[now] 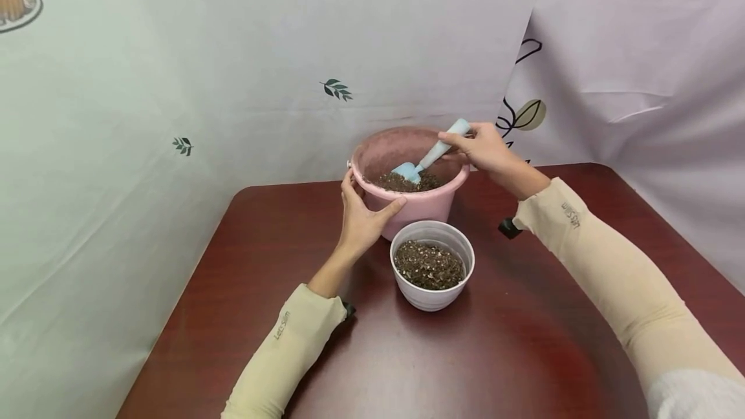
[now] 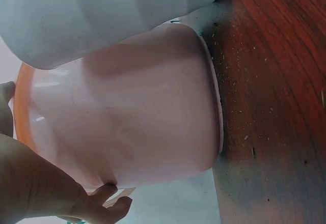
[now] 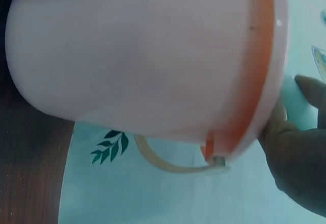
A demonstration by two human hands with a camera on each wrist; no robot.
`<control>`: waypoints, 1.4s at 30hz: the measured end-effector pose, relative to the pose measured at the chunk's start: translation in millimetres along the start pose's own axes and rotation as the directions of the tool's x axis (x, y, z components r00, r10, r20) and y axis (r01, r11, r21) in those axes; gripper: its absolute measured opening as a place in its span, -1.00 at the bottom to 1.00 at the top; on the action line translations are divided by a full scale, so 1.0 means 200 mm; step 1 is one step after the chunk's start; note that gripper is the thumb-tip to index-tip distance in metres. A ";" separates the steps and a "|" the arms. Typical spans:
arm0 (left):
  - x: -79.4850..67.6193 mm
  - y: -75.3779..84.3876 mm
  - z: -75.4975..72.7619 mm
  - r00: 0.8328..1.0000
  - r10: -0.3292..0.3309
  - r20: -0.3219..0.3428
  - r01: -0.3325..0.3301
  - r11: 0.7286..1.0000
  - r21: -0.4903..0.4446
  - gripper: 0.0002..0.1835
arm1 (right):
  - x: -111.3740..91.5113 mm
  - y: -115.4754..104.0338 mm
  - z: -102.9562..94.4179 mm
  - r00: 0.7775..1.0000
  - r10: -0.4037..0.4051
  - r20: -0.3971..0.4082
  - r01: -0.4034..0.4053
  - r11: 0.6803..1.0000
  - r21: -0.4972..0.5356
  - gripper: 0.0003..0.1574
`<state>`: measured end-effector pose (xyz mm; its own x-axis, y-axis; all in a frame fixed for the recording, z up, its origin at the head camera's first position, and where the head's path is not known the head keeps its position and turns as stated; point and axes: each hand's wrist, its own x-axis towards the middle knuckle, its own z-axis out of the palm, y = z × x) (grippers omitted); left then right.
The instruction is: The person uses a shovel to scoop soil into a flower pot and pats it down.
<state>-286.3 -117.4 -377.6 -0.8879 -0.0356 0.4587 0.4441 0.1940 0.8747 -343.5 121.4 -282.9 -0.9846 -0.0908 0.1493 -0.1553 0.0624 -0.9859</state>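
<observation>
A pink bucket (image 1: 425, 209) with dark soil (image 1: 429, 182) inside stands toward the back of the table. My left hand (image 1: 362, 220) holds its left side, thumb at the front of the rim and fingers around the side. Over the bucket, my right hand (image 1: 491, 152) grips the pale handle of a small light-blue trowel (image 1: 435, 152); the blade's tip is in the soil. In front of the bucket is a white plant pot (image 1: 429, 300) holding soil. The right wrist view shows the bucket's wall (image 3: 142, 56) but not the trowel.
The dark red wooden table (image 1: 512, 354) has crumbs of soil near the bucket's base in the left wrist view. A white printed cloth (image 1: 262, 83) hangs right behind the table. The bucket's curved carrying handle (image 3: 173, 165) hangs at its side.
</observation>
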 end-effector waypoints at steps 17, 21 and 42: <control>-0.04 0.02 0.01 0.995 -0.100 0.009 0.100 0.995 0.014 0.28 | -0.05 0.03 -0.13 0.996 0.033 -0.085 -0.012 0.972 0.236 -0.60; -0.12 0.03 -0.01 0.993 -0.113 0.033 0.113 0.994 -0.002 0.16 | -0.06 0.01 -0.12 0.995 0.046 -0.090 -0.021 0.966 0.259 -0.64; -0.27 0.16 -0.08 0.759 -0.283 0.587 0.072 0.931 0.357 0.27 | -0.45 -0.09 -0.22 0.999 0.006 0.037 -0.021 0.915 0.402 -0.89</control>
<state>-221.9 -124.2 -372.5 -0.8699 0.4932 0.0085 0.3071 0.5281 0.7917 -255.9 172.8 -275.3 -0.9819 -0.1275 0.1400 -0.0893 -0.3404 -0.9360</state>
